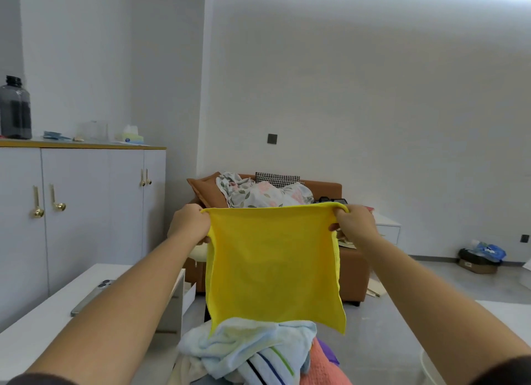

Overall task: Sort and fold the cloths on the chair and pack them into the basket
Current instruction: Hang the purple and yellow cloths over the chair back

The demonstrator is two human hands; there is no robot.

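Holding a yellow cloth (274,266) up by its two top corners, spread flat and hanging square in front of the person; far left, a grey bottle (15,108) on the white cabinet (86,212); a phone (92,297) lies on the white table (43,327) below; left hand (191,225) pinches the cloth's top-left corner, fingers curled tight round the hem; the cloth hangs free between the hands, top edge nearly taut, lower edge dangling just above the pile of cloths (250,353) at bottom centre; its lower-left corner may brush the light blue towel (230,341), cannot tell; a striped towel (267,364) and a coral cloth (321,367) are in the same pile; the chair under it is hidden; right hand (355,225) grips the top-right corner the same way, thumb on the near face; brown sofa (352,272) behind, well apart; basket not clearly in view, the white curved rim at bottom right may be it, cannot tell.

Handling, my guess: light, soft, limp, no stiffness; will sag and twist if one corner drops; not slippery, not fragile; the corners are the right hold, pinched at the hem; for the fold, bring the top corners together or down to the bottom edge, keeping the top edge tensioned so the edges line up.
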